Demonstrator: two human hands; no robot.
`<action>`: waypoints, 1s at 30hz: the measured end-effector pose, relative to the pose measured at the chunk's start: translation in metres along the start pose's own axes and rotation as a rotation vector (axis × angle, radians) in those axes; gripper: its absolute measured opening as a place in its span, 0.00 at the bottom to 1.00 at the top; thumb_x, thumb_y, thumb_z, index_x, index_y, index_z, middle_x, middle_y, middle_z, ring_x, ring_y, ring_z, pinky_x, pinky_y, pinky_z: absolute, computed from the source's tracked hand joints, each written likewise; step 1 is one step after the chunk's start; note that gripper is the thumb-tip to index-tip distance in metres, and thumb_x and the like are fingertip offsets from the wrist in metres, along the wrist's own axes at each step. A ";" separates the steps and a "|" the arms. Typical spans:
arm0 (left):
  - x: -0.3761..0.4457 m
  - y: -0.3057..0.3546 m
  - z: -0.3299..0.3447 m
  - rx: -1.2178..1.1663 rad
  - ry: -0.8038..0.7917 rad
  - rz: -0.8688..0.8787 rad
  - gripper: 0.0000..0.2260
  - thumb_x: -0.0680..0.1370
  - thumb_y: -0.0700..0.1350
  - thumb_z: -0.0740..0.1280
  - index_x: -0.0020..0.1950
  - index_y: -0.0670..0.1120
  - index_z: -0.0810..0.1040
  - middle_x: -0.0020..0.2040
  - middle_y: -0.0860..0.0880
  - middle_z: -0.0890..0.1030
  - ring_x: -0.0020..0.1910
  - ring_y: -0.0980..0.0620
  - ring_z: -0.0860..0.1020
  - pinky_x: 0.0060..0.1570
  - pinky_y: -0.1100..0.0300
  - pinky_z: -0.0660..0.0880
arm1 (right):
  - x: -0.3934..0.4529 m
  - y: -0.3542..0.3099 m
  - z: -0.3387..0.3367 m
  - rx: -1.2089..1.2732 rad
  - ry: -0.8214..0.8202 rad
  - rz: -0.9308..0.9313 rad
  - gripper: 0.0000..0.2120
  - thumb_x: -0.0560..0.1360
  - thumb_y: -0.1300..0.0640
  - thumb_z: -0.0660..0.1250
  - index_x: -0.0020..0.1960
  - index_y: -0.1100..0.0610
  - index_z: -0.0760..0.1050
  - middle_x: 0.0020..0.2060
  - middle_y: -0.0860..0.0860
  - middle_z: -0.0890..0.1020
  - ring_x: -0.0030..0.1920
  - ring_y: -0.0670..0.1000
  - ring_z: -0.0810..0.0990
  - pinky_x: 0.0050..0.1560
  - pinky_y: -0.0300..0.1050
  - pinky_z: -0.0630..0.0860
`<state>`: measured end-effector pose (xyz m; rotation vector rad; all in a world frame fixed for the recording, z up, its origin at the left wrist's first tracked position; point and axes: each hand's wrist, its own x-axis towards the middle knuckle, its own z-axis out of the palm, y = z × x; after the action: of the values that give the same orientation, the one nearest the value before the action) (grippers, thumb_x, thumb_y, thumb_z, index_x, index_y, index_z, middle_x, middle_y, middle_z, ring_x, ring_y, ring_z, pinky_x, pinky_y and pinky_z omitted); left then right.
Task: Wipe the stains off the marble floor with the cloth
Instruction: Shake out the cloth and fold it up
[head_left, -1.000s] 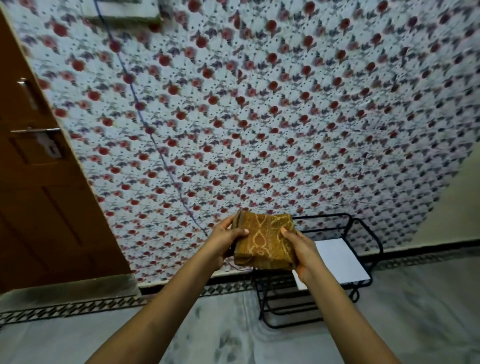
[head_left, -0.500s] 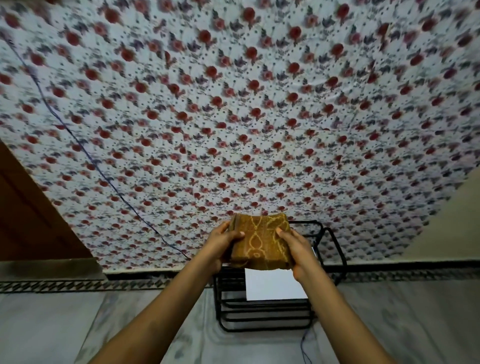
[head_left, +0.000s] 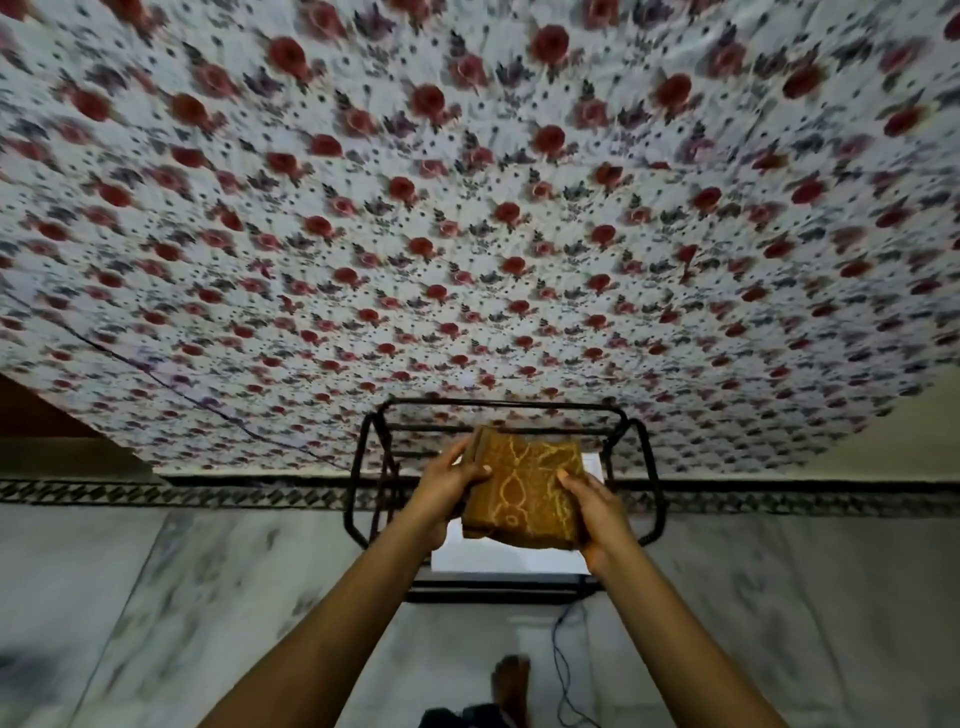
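- Marble floor, pale grey with dark veins, fills the lower part of the head view; a flowered fabric hangs over the wall behind it.
- Compared with one second ago, the view has tilted downward: the wooden door at 9 o'clock is almost gone, and more floor and a bare foot at 6 o'clock have appeared.
- The folded brown cloth is in the air near the centre, above a black metal rack with a white sheet on it.
- The left hand grips its 9 o'clock edge and the right hand its 3 o'clock edge, as before.
- No stain is clearly visible. Probably the person is now looking for the place to wipe; the cloth has not yet touched the floor.
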<state>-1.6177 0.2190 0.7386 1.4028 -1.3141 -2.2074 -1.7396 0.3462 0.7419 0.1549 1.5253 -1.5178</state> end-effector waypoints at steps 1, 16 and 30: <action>0.011 -0.003 0.005 0.005 0.015 -0.013 0.19 0.76 0.37 0.65 0.64 0.53 0.72 0.56 0.44 0.79 0.53 0.41 0.78 0.49 0.48 0.78 | 0.013 0.001 -0.004 -0.011 0.003 0.017 0.02 0.76 0.59 0.66 0.48 0.53 0.76 0.45 0.55 0.81 0.45 0.56 0.80 0.43 0.51 0.78; 0.231 -0.117 0.037 -0.078 0.309 -0.206 0.12 0.74 0.33 0.65 0.51 0.49 0.78 0.51 0.43 0.80 0.46 0.46 0.78 0.39 0.56 0.75 | 0.269 0.085 -0.060 -0.264 -0.018 0.223 0.14 0.76 0.61 0.65 0.62 0.56 0.74 0.58 0.56 0.78 0.56 0.57 0.77 0.54 0.54 0.77; 0.316 -0.195 0.012 0.190 0.352 -0.183 0.20 0.74 0.34 0.67 0.65 0.48 0.75 0.58 0.42 0.80 0.56 0.42 0.78 0.53 0.45 0.78 | 0.357 0.156 -0.079 -0.643 0.013 -0.016 0.19 0.73 0.58 0.70 0.63 0.60 0.73 0.57 0.57 0.79 0.58 0.57 0.77 0.59 0.55 0.75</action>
<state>-1.7413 0.1538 0.3943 1.9456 -1.3377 -1.8544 -1.8710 0.2658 0.3750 -0.2224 1.9466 -0.9717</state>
